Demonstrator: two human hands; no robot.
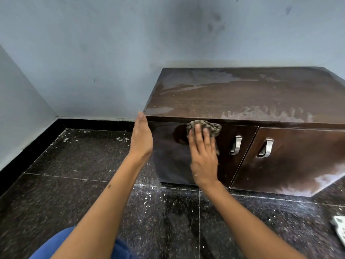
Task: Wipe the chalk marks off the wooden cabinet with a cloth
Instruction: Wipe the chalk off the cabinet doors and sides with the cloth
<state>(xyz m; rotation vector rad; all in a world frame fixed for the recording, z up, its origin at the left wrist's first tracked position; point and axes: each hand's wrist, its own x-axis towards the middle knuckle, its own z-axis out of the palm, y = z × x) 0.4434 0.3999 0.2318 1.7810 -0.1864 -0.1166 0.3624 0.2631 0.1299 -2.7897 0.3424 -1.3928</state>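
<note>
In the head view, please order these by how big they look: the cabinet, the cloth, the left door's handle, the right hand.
1. cabinet
2. right hand, though nearer the camera
3. cloth, partly hidden under the fingers
4. left door's handle

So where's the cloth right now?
The cloth is pressed flat under the right hand on the cabinet's left door, just below the top edge, left of the door handle.

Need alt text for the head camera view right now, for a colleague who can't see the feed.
A person's right hand presses a crumpled cloth flat against the left door of a dark wooden cabinet, while the left hand rests open at its left corner. Whitish chalk smears remain on the top.
</note>
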